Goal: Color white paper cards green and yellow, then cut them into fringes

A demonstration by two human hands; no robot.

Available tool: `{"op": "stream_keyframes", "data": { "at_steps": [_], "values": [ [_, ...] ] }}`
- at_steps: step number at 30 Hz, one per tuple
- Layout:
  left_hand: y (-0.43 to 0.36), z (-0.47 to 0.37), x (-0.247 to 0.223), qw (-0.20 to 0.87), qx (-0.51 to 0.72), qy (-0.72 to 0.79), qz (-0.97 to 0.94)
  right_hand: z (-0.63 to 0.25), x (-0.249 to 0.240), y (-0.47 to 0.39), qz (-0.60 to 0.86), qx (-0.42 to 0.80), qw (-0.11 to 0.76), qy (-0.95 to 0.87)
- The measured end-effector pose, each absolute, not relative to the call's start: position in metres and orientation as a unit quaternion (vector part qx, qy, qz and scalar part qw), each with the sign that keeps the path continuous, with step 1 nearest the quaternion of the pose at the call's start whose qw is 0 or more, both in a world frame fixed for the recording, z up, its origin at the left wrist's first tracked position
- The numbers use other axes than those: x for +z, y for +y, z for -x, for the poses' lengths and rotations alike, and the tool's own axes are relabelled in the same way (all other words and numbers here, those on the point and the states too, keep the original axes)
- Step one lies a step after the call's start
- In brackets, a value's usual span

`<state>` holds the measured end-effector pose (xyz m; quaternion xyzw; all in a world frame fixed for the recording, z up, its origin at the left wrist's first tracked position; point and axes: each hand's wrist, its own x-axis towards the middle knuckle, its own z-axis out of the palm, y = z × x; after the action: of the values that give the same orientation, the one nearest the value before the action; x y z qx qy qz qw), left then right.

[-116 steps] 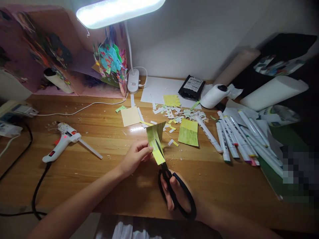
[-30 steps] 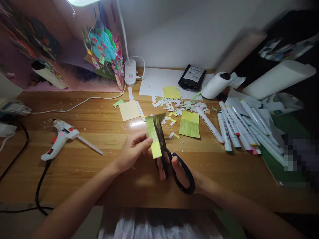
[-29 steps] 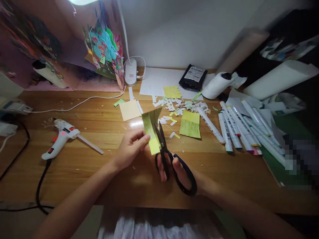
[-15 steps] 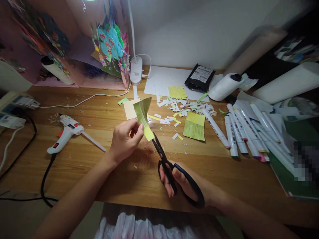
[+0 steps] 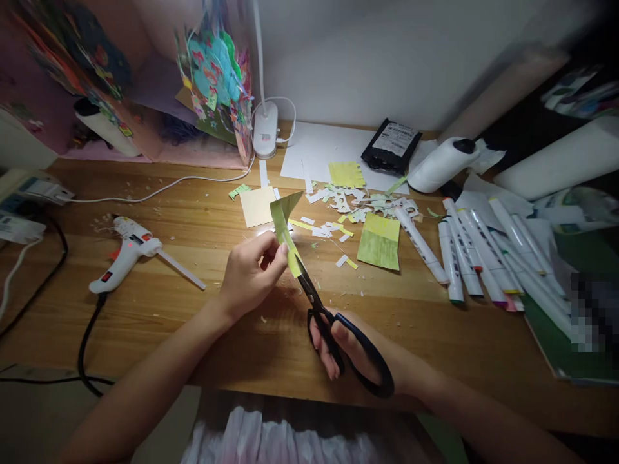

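Note:
My left hand (image 5: 254, 270) pinches a curved piece of green and yellow paper (image 5: 282, 225) between thumb and fingers, lifted above the table. My right hand (image 5: 333, 345) has its thumb and fingers through the handles of black scissors (image 5: 316, 308). The blades reach the paper's lower yellow end, close to my left fingertips, with the blades slightly apart. To the right lies another green and yellow paper piece (image 5: 380, 243). Behind my left hand is a plain cream paper square (image 5: 256, 207).
A glue gun (image 5: 126, 248) with a glue stick rests at left, its black cord trailing off the edge. Paper scraps (image 5: 345, 201), a fringed yellow piece (image 5: 346, 174) and a black package (image 5: 391, 145) lie at the back. Several markers (image 5: 467, 254) are at right.
The paper has shifted slightly right and turned, appearing narrower. My left hand moved right with it, and the scissor blades now overlap the paper's yellow end. The view has shifted a little.

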<state>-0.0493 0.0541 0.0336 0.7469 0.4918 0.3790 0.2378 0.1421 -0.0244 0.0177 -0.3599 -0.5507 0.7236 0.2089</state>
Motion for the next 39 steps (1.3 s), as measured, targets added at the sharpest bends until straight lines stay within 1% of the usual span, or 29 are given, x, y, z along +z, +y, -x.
{"op": "stream_keyframes", "data": {
  "at_steps": [11,19,24,28,34,39],
  "values": [
    [0.054,0.049,0.031,0.346,0.392,0.504,-0.687,-0.143,0.029,-0.024,0.386,0.705,0.199,-0.560],
    [0.054,0.049,0.026,0.414,0.399,0.505,-0.644,-0.143,0.020,-0.029,0.400,0.704,0.214,-0.546],
    [0.053,0.047,0.024,0.457,0.405,0.496,-0.618,-0.142,0.022,-0.029,0.368,0.717,0.205,-0.556],
    [0.049,0.044,0.024,0.493,0.394,0.481,-0.609,-0.140,0.020,-0.031,0.351,0.715,0.224,-0.562],
    [0.046,0.042,0.025,0.517,0.393,0.473,-0.595,-0.138,0.008,-0.035,0.367,0.711,0.254,-0.543],
    [0.047,0.043,0.022,0.536,0.393,0.472,-0.580,-0.141,0.011,-0.033,0.385,0.706,0.246,-0.540]
  ]
}}
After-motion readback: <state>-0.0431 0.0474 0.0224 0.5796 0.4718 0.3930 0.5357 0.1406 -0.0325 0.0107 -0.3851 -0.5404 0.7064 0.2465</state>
